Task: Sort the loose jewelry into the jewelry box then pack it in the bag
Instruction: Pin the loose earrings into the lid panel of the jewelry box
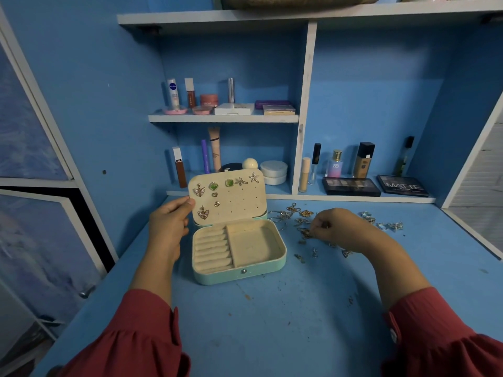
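A mint-green jewelry box stands open on the blue desk, its cream lid upright and pinned with several earrings: butterflies, green stones, small hearts, starfish. My left hand holds the lid's left edge. Loose jewelry lies scattered to the right of the box: gold pieces, rings and hoops. My right hand is down in that pile with fingertips pinched on a small gold piece. The box's ring rolls and square tray hold nothing. No bag can be seen.
Cosmetics line the shelves behind: bottles, tubes, jars, two eyeshadow palettes at the back right. White shelf dividers rise behind the box. More rings lie far right. The desk's right edge runs along a white frame.
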`<state>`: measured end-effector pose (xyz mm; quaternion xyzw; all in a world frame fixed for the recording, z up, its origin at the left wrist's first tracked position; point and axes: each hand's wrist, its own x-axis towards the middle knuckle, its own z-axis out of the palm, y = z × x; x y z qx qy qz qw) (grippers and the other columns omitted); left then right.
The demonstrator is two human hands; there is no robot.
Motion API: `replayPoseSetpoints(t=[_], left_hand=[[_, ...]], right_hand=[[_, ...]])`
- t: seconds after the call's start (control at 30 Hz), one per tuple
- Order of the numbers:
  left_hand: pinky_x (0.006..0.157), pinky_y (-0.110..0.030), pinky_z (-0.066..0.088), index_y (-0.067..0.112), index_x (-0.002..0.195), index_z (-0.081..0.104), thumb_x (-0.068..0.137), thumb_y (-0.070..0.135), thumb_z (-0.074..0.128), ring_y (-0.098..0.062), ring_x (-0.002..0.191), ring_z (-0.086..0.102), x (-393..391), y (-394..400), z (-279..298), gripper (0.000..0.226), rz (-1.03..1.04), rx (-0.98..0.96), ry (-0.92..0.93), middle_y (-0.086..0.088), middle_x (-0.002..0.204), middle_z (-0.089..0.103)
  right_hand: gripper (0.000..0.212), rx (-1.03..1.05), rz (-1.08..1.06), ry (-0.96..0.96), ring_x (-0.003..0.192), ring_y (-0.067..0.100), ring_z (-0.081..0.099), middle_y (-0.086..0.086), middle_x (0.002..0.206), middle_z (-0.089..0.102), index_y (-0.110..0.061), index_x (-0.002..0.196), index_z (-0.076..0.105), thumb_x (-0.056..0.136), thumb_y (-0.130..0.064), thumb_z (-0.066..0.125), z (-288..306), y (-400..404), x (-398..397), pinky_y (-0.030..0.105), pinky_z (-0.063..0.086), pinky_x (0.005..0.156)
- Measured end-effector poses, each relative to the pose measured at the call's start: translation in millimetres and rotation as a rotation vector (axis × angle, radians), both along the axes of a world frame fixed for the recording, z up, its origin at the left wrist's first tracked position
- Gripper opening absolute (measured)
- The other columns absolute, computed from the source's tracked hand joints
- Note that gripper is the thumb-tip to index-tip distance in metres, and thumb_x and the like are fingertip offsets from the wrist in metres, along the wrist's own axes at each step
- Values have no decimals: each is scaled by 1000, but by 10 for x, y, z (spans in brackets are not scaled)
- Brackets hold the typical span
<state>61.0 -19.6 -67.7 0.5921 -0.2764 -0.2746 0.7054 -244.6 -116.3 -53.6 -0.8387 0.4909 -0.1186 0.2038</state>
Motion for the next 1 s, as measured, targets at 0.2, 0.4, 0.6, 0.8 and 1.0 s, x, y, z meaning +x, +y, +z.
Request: replayPoseSetpoints(t=[0.2,0.4,0.6,0.8,1.0], left_hand=[[52,-21,36,18,105,67,88,16,66,-8,59,42,-4,-5,4,17,-3,1,1,1,84,66],[43,-16,34,15,109,67,89,16,66,-8,57,40,15,-11,-14,20,-12,3,-10,-3,85,65],[47,-19,34,16,108,67,88,16,66,-8,57,40,8,-7,-6,19,-8,6,-1,-5,88,64],[49,-20,34,17,105,67,88,17,66,-9,57,40,-5,-5,3,17,-1,5,2,-3,86,64],[48,-20,34,20,99,67,89,17,66,-8,57,40,-9,6,8,11,-5,5,1,1,82,67]], right_hand=[[13,-75,25,-21,81,12,58,-14,82,60,-27,82,68,91,-22,60,5,28,66,29,49,76],[12,-127,104,144,96,16,53,-6,96,55,-27,94,72,88,-32,64,-50,57,253,33,46,86],[18,-106,40,23,89,14,55,-6,94,60,-17,98,74,92,-16,58,-24,28,191,28,45,80],[19,-78,-128,-37,81,16,63,-8,87,69,-23,82,74,86,-9,62,-5,-47,-73,28,51,69],[10,-37,-108,-4,87,12,61,-8,91,69,-27,89,76,83,-20,72,27,-5,-17,28,50,77]])
